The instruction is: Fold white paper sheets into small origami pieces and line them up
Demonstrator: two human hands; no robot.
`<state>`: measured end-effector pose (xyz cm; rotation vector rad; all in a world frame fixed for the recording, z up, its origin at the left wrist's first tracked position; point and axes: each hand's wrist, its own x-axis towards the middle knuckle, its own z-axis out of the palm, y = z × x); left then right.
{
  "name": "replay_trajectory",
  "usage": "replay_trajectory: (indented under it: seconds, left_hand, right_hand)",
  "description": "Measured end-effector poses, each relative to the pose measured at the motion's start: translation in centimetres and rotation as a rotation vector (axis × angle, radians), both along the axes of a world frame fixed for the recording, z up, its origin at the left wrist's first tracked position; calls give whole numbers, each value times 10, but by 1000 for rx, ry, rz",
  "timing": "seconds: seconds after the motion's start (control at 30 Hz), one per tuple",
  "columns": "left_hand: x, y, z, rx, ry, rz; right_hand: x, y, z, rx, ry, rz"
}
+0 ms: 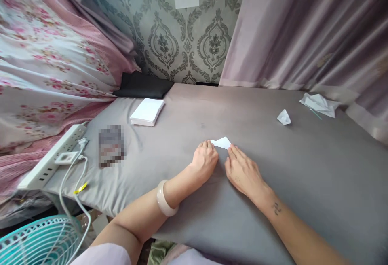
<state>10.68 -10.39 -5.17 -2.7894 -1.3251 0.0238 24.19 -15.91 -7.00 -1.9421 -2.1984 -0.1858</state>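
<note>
A small piece of folded white paper (222, 143) lies on the grey-covered table, with a raised point at its top edge. My left hand (206, 159) has its fingers curled closed over the paper's left end, and a pale bangle circles that wrist. At the right corner, my right hand (244, 172) presses the paper, its fingers held together and pointing forward. Fingertips hide both ends of the sheet. Further right stands a small folded paper shape (284, 117). To the left is a stack of white paper (148, 112).
A white power strip (51, 157) with plugged-in cables runs along the table's left edge, near a blurred-out item (111, 145). A black folded item (144, 85) lies at the back left. Crumpled white paper (319, 104) rests at the far right. A turquoise fan (39, 240) stands below.
</note>
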Motion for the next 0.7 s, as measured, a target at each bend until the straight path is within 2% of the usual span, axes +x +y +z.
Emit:
replay_trajectory:
  seconds: [0.17,0.33,0.5,0.7]
  left_hand:
    - [-7,11,-1,-27,-67,-7]
    - [-12,27,-8,25,-214,-29]
    - [-8,37,-18,-75,-332,-265]
    - [-7,37,-22,-56,-393,-383]
  right_hand:
    - [13,10,3,11,16,-88]
    - [32,32,-2,-1,191,-154]
    - [35,38,2,-149,481,-288]
    - [35,31,10,-369,812,-351]
